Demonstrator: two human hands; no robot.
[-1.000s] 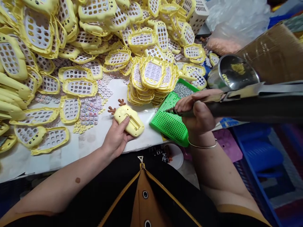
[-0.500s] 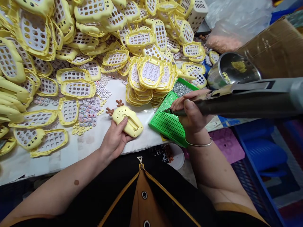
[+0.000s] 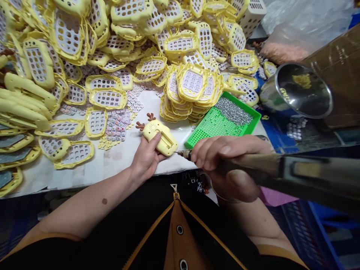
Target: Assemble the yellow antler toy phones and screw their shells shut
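Note:
My left hand (image 3: 146, 155) holds a yellow toy casing (image 3: 164, 146) with brown antlers, its thumb across the back by a rectangular recess. The casing is at the front part of the white table surface. Wrapped around a long dark power screwdriver (image 3: 253, 165) is my right hand (image 3: 225, 161). The driver's tip points left and meets or nearly meets the casing's lower right end; exact contact is too small to tell. Behind my right hand lies a green perforated tray (image 3: 208, 123) with many small silver screws (image 3: 233, 110) in its far part.
Yellow shells with perforated white panels (image 3: 67, 32) are heaped across the back and left. A stack of similar shells (image 3: 192, 84) stands behind the casing. Small printed pieces (image 3: 116, 125) lie left of it. A metal bowl (image 3: 303, 90) and a cardboard box (image 3: 334, 56) are at right.
My right hand has brought the screwdriver from over the green tray down to the casing's lower end. The view has shifted, and more of the tray and its screws now show.

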